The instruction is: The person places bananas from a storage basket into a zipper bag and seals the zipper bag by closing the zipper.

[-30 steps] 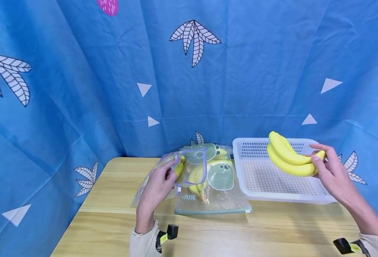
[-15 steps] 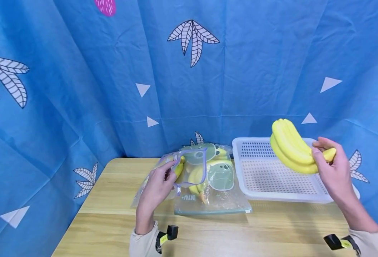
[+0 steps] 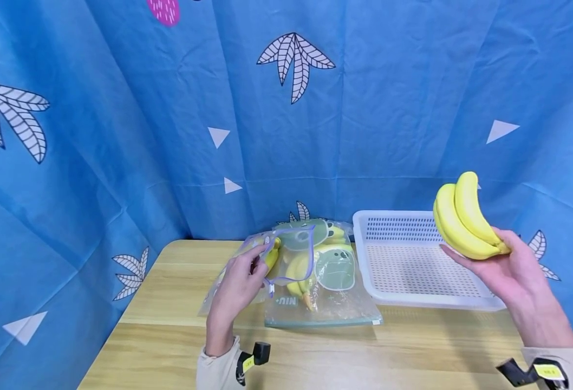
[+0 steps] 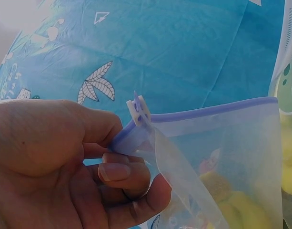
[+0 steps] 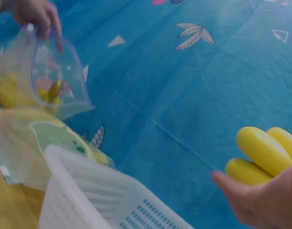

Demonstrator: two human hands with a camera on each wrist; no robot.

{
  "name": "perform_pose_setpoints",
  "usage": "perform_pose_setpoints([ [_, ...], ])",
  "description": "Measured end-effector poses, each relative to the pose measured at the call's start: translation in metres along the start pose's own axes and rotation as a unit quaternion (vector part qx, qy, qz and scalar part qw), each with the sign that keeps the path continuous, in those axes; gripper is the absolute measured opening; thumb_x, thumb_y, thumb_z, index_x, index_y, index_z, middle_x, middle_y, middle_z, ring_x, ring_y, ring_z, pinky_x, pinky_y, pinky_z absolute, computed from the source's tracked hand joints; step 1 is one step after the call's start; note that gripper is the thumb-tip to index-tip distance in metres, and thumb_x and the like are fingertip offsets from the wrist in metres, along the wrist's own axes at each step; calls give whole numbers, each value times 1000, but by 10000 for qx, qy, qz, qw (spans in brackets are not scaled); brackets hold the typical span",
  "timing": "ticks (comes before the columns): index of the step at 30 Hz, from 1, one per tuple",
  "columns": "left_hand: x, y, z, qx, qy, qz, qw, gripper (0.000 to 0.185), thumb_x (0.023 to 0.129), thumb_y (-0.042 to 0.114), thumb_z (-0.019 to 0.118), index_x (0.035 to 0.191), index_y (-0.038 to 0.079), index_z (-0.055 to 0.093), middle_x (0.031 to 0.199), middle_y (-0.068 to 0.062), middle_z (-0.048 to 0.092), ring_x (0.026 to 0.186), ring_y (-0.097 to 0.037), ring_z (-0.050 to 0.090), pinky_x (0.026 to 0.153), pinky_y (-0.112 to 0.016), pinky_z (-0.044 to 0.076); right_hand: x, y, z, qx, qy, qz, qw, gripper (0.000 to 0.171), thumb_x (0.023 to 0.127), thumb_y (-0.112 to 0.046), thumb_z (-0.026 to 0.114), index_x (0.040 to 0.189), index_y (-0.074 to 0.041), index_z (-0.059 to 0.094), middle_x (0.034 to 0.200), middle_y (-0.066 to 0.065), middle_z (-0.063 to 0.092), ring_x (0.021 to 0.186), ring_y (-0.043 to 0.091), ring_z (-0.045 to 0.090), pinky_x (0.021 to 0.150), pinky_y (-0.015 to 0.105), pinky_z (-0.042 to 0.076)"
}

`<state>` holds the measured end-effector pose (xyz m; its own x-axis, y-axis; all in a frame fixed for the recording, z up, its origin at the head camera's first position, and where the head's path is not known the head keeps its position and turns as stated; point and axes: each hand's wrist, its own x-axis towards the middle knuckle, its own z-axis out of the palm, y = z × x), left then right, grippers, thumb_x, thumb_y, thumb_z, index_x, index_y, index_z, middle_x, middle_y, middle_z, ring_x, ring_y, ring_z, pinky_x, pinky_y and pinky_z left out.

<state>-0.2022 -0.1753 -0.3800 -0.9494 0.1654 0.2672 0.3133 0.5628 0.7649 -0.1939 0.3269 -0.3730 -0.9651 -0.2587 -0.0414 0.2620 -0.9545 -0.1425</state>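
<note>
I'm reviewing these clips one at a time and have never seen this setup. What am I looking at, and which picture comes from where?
No machine here: a person works with bare hands and wears three cameras. The wide picture comes from the head camera, looking down at a wooden table in front of a blue patterned cloth. The two close-ups come from cameras strapped to each wrist.

The left hand pinches the purple-edged rim of a clear zip bag; the left wrist view shows the bag's slider just above the fingers. Another clear bag with bananas inside lies flat on the table. An empty white perforated basket sits to the right. The right hand holds a bunch of yellow bananas up in the air.
</note>
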Motion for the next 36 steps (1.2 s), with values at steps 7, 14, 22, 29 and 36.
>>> perform_pose_setpoints([
  [7, 0, 0, 0, 45, -7, -58, 10000, 46, 97, 0, 54, 142, 7, 62, 74, -3, 46, 61, -17, 49, 50, -24, 42, 1, 5, -3, 739, 140, 44, 9972, 33, 107, -9, 41, 139, -14, 48, 148, 11, 49, 142, 36, 43, 123, 52, 18],
  [14, 1, 1, 0, 100, -43, -132, 9999, 45, 97, 1, 54, 141, 5, 62, 74, -4, 46, 61, -17, 48, 50, -23, 38, 5, 11, -9, 650, -176, 155, 9976, 41, 104, -3, 36, 143, -9, 48, 153, 13, 46, 147, 38, 35, 124, 53, 11],
  [22, 1, 2, -1, 163, -29, -149, 9998, 43, 97, 2, 55, 140, 5, 63, 72, -2, 46, 59, -17, 46, 49, -24, 36, 6, 17, -15, 197, -761, 670, 9946, 45, 111, -13, 22, 142, 3, 51, 154, 19, 44, 149, 43, 29, 124, 45, 11],
  [29, 2, 2, -1, 201, 11, -109, 9997, 42, 98, 4, 56, 139, 5, 63, 68, -1, 46, 54, -15, 48, 46, -26, 37, 7, 27, -14, -260, -916, 908, 9913, 47, 113, -17, 22, 144, -2, 55, 149, 16, 51, 145, 34, 41, 124, 46, 14],
  [36, 0, 2, -1, 77, 1, -65, 9999, 44, 97, 1, 54, 140, 5, 62, 73, -3, 46, 59, -17, 48, 49, -24, 39, 7, 41, -8, -1559, -822, 926, 9800, 45, 112, -10, 25, 143, -5, 58, 141, 18, 58, 136, 34, 52, 119, 47, 26],
])
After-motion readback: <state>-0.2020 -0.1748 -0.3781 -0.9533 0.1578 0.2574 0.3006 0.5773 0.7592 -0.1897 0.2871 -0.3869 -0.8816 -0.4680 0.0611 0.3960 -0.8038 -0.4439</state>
